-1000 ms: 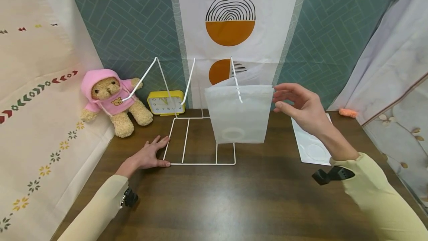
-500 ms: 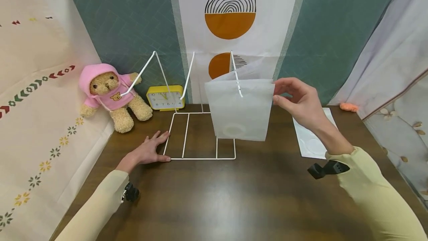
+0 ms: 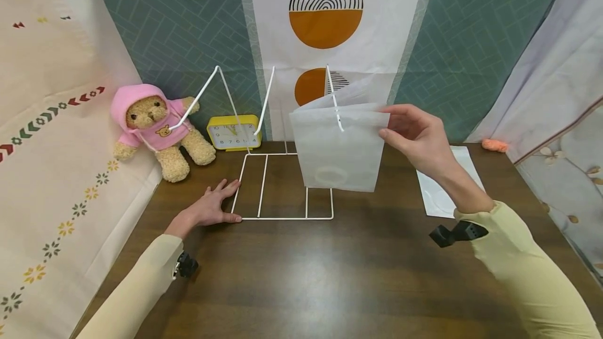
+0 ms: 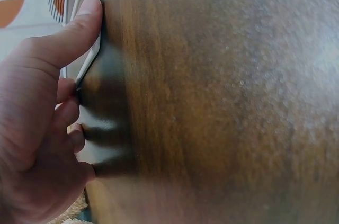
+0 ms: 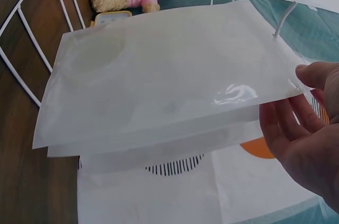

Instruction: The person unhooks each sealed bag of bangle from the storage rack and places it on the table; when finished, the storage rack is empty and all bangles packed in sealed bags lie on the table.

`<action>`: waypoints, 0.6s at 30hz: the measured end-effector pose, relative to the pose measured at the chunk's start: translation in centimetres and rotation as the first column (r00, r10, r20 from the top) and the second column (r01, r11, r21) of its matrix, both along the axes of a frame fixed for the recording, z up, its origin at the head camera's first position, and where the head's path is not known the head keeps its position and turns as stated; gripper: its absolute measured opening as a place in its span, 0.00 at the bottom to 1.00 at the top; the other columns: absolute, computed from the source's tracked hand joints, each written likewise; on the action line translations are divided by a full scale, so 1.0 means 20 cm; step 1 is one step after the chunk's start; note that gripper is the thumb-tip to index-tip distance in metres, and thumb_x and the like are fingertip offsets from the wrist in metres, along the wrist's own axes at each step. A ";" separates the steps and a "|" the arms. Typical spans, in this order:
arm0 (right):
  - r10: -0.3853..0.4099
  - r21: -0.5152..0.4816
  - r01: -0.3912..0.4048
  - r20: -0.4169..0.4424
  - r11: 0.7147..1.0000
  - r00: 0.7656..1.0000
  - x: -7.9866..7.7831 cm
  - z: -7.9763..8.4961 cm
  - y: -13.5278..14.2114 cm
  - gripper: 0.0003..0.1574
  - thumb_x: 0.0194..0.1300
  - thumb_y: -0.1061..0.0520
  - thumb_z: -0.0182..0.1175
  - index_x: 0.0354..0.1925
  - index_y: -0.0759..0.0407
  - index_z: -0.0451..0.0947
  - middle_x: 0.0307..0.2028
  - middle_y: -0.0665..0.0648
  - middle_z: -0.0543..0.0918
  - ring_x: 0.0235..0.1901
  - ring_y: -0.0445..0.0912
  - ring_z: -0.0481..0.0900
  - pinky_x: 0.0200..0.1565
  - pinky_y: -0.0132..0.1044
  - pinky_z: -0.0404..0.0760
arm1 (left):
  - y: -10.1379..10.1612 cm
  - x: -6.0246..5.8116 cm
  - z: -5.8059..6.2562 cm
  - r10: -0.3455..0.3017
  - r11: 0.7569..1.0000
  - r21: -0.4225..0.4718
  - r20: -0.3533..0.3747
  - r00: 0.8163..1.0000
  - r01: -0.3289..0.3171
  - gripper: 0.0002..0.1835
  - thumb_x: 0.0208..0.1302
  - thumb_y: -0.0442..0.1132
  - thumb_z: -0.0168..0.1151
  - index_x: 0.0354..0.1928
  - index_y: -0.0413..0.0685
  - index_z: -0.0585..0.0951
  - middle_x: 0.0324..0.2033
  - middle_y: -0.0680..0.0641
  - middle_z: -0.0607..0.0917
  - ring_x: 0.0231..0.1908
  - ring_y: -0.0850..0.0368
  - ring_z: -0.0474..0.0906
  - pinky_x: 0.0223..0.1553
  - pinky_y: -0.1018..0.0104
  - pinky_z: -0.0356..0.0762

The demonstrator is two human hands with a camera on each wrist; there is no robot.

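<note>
A white wire rack (image 3: 282, 218) stands on the brown table, with its long hook arms slanting up toward the viewer. From its right arm hang frosted white plastic bags, one behind another; the front bag (image 3: 339, 150) bears a round ring mark low down. My right hand (image 3: 416, 135) pinches that front bag's upper right edge, thumb in front and fingers behind, as the right wrist view also shows. At the rack's front left corner rests my left hand (image 3: 209, 208), fingers spread along the side bar. Its thumb (image 4: 79, 28) lies on the front wire in the left wrist view.
A teddy bear (image 3: 157, 130) in a pink hoodie sits at the back left beside a yellow clock (image 3: 234, 132). Another white bag (image 3: 438, 198) lies flat under the right forearm. A small orange object (image 3: 494, 145) is at the right back edge, before the hanging cloths.
My right hand has moved left onto the front bag's edge and taken hold of it, and the bag has shifted slightly. My left hand stays on the rack corner. The head view has tilted slightly down.
</note>
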State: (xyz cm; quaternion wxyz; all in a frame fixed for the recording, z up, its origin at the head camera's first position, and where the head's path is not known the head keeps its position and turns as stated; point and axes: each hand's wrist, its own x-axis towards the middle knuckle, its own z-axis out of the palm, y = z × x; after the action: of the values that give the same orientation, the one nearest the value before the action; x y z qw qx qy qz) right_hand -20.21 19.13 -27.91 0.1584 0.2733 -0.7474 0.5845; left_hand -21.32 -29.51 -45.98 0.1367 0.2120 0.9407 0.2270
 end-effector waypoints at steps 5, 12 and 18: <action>0.000 0.026 0.000 -0.006 1.000 1.000 -0.01 0.00 -0.02 0.24 0.62 0.73 0.65 0.56 0.65 0.80 0.29 0.52 0.82 0.24 0.43 0.76 0.29 0.30 0.73 | 0.00 0.01 0.00 0.007 1.000 0.000 -0.005 1.000 -0.007 0.57 0.54 0.57 0.75 0.77 0.38 0.55 0.76 0.35 0.54 0.74 0.29 0.40 0.66 0.27 0.35; -0.029 0.060 0.028 0.001 0.998 1.000 -0.02 0.00 -0.06 0.23 0.64 0.70 0.65 0.57 0.62 0.81 0.20 0.55 0.66 0.18 0.44 0.64 0.24 0.33 0.65 | 0.00 0.01 -0.01 -0.002 1.000 0.005 -0.015 1.000 0.002 0.57 0.54 0.57 0.75 0.77 0.37 0.56 0.75 0.35 0.55 0.73 0.28 0.40 0.65 0.26 0.36; -0.036 0.048 0.035 0.024 0.998 0.999 -0.02 0.01 -0.09 0.21 0.65 0.67 0.66 0.57 0.61 0.82 0.19 0.55 0.63 0.16 0.43 0.62 0.23 0.33 0.63 | 0.00 0.01 0.00 -0.004 1.000 0.013 -0.017 1.000 0.005 0.57 0.54 0.57 0.75 0.77 0.37 0.56 0.75 0.35 0.55 0.73 0.28 0.41 0.65 0.26 0.35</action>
State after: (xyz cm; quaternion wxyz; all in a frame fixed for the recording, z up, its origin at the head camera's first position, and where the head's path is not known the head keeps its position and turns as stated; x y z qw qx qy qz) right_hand -20.63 17.42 -27.74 0.1526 0.2565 -0.7678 0.5669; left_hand -21.07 -29.45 -45.90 0.1280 0.2169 0.9398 0.2308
